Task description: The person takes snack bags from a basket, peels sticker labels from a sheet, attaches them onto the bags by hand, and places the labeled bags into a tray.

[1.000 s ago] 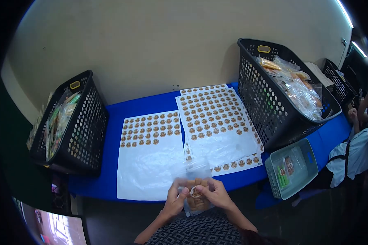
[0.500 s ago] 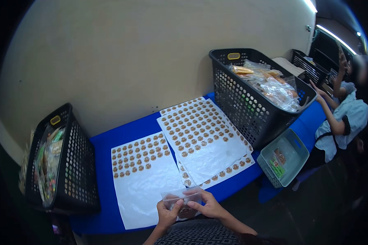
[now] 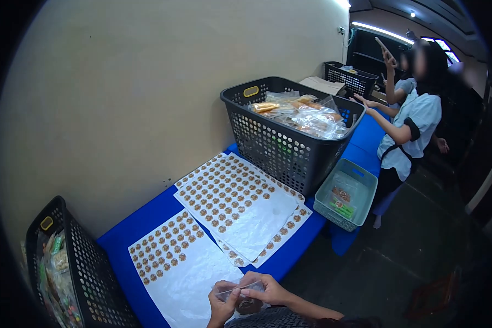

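Close to my body, both hands grip a small clear plastic packet [image 3: 249, 307] with something brown inside. My left hand [image 3: 223, 307] pinches the upper left side, thumb in front. From the other side, my right hand [image 3: 269, 293] is closed on the upper right edge. The thumbs nearly meet at the packet's top. Just beyond the hands lies a white sticker sheet [image 3: 194, 281] with rows of round brown stickers at its far end and bare backing nearer me. Overlapping sticker sheets [image 3: 257, 224] lie farther right.
A black basket [image 3: 295, 156] of clear packets stands on the blue table [image 3: 127, 225]; another black basket [image 3: 87, 273] is at left. A grey-green tub [image 3: 341, 218] holding a few packets sits at the right edge. Beyond it, a person [image 3: 415, 126] stands beside the table.
My view has turned right and up, showing more of the room. The packet's clear top, which stood above my thumbs, is now lower and bunched between my fingers. Both hands still hold it.
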